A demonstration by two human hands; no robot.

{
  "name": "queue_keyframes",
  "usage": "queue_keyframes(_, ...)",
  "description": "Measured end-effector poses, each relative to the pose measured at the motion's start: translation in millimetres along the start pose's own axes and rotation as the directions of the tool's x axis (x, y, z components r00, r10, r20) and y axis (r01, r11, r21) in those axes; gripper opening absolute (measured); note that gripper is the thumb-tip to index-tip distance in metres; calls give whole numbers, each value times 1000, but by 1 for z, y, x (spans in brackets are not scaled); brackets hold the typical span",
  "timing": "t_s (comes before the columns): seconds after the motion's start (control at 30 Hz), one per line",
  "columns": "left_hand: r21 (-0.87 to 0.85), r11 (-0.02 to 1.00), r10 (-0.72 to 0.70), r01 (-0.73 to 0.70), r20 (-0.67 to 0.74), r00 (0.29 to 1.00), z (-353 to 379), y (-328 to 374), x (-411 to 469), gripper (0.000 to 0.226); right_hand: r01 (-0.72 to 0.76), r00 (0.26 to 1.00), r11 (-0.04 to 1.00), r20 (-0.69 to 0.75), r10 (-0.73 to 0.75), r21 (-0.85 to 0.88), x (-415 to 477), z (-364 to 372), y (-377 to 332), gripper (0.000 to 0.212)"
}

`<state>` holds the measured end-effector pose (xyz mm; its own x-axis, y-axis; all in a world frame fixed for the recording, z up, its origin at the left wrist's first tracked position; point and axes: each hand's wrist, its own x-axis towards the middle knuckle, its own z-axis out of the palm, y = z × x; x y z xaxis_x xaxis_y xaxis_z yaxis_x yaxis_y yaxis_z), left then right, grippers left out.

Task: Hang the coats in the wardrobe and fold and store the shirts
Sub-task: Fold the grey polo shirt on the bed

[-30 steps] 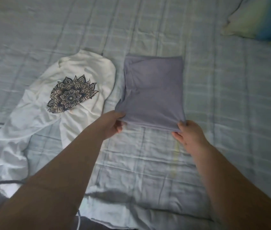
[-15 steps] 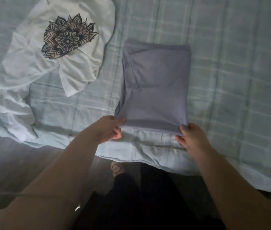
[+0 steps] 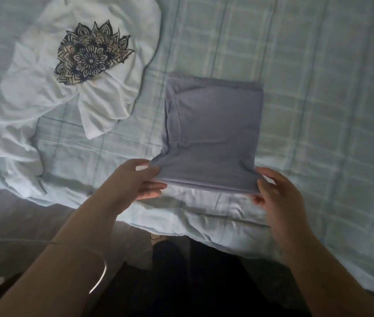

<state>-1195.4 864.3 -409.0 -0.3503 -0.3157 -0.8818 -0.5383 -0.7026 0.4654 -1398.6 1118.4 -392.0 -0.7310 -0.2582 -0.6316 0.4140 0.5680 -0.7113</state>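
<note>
A folded lavender-grey shirt (image 3: pixel 213 131) lies on the bed near its front edge. My left hand (image 3: pixel 135 181) pinches the shirt's near left corner, thumb on top and fingers under. My right hand (image 3: pixel 277 195) grips the near right corner the same way. The near edge is lifted slightly off the cover. A white shirt (image 3: pixel 71 72) with a dark mandala print lies crumpled and unfolded to the left, apart from the folded one.
The bed has a pale blue checked cover (image 3: pixel 318 110) whose front edge (image 3: pixel 204 227) runs across the frame below my hands. Dark floor and my dark trousers (image 3: pixel 181 282) show beneath it. A thin white cable (image 3: pixel 99 277) hangs by my left forearm.
The folded shirt has been drawn toward the bed's front edge, both hands still on its near corners. The view has tilted down, so the floor and my legs now show.
</note>
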Motion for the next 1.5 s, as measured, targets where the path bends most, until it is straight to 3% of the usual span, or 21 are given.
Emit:
queue_keyframes(0.1,1,989,146,-146,6,989,11,41,-7,31,-6,1000,982,18,3,189,23,0,-42,21)
queue_keyframes(0.23,-151,960,240,-234,24,970,31,95,13,17,-33,998,946,53,17,322,74,9,-98,19)
queue_keyframes(0.37,-362,912,202,-192,-11,979,52,140,59,18,-71,993,912,110,29,403,130,27,-135,16)
queue_keyframes(0.47,-418,895,159,-154,-23,987,65,164,88,17,-102,991,916,116,62,387,165,41,-149,18)
queue_keyframes(0.63,-340,920,167,-196,-113,979,83,182,114,3,-227,973,904,122,195,363,202,51,-146,28)
queue_keyframes(0.67,-299,923,199,-241,-165,966,87,182,116,14,-236,971,900,108,211,367,204,53,-145,23)
queue_keyframes(0.73,-166,927,290,-337,-252,923,96,177,119,37,-135,991,950,38,130,280,202,58,-139,18)
queue_keyframes(0.77,-1,921,373,-390,-294,880,101,171,118,42,-28,999,988,-28,32,154,198,61,-133,24)
queue_keyframes(0.8,244,865,498,-439,-306,812,105,162,116,44,122,988,992,-90,-124,-36,191,63,-128,31)
queue_keyframes(0.83,519,714,654,-469,-258,711,108,150,112,43,314,934,916,-94,-346,-248,182,65,-122,36)
queue_keyframes(0.87,725,481,799,-494,-130,587,111,136,109,42,499,831,769,-31,-555,-399,173,68,-116,41)
queue_keyframes(0.93,876,51,893,-480,175,415,117,107,111,47,704,613,428,179,-770,-567,165,76,-102,48)
queue_keyframes(0.97,893,-67,882,-444,261,392,119,94,114,51,730,554,298,277,-786,-615,164,80,-95,50)
queue_keyframes(1.03,922,-153,837,-356,313,449,117,76,124,56,705,565,179,391,-727,-686,169,84,-78,54)
queue_keyframes(1.2,964,-178,765,-197,262,588,79,59,152,66,592,649,116,386,-656,-797,184,62,-24,66)
queue_keyframes(1.37,946,-199,715,-257,320,622,68,60,154,64,586,681,172,366,-634,-792,187,65,-19,69)
queue_keyframes(1.43,933,-91,733,-347,299,611,70,67,147,62,634,667,269,336,-665,-725,183,63,-26,65)
queue_keyframes(1.5,873,218,789,-435,105,606,73,77,135,58,634,704,494,178,-687,-595,176,58,-38,58)
